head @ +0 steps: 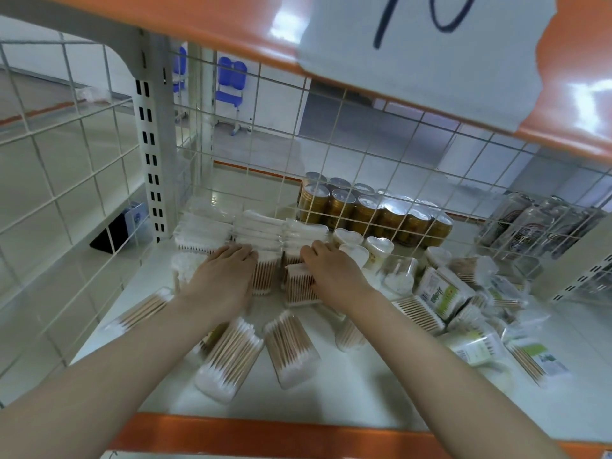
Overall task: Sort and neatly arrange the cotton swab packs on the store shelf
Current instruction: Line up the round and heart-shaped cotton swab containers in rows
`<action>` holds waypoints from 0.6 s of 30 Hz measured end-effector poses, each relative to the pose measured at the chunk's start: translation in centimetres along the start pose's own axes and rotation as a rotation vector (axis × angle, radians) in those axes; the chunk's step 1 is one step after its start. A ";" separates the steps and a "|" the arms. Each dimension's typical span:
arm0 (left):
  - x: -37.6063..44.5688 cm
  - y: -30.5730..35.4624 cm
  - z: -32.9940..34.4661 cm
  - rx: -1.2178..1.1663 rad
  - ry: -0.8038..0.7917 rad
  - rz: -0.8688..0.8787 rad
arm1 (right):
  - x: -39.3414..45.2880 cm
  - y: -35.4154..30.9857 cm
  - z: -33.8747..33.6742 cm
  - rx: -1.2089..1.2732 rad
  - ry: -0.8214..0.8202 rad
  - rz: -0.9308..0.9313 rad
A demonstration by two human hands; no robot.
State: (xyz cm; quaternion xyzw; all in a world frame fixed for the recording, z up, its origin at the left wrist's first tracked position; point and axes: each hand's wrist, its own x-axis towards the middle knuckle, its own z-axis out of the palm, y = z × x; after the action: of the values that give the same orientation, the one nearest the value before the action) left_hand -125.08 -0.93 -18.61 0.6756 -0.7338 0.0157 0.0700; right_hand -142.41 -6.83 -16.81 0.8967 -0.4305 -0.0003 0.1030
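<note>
Far left, near the wire mesh side [66,180]: one flat swab pack [139,313] lies askew by itself, close to the shelf's left edge; a careless sweep of the forearm could knock it off.

Left hand [225,276]: palm down, fingers straight and together, pressing on the stacked swab packs [231,231] at the far left of the shelf [364,402]. It clamps nothing. The stack is tall and wrapped in slick film, so an uneven push may slide the upper layers toward the back mesh.

Centre: right hand [331,273] lies over a wooden-stick pack [299,286], fingers bent over its far edge; whether it truly grips, I cannot tell. If the pack goes in crooked, the row jams.

Near centre: two loose packs [261,352] under the forearms, unsorted and easy to drag.

Right: heart-shaped tubs [364,246] just beside the right hand, likely to tip if nudged. Further right, a jumbled heap of labelled packs [470,313] remains unsorted.
</note>
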 end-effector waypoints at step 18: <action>0.0 0.1 -0.6 -0.046 0.022 0.007 | 0.9 -0.3 0.1 0.048 0.023 0.085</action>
State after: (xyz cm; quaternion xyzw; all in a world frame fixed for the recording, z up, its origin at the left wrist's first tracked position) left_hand -125.16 -0.88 -18.04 0.6710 -0.7355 0.0066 0.0934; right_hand -141.60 -7.35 -16.92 0.8797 -0.4670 0.0248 0.0861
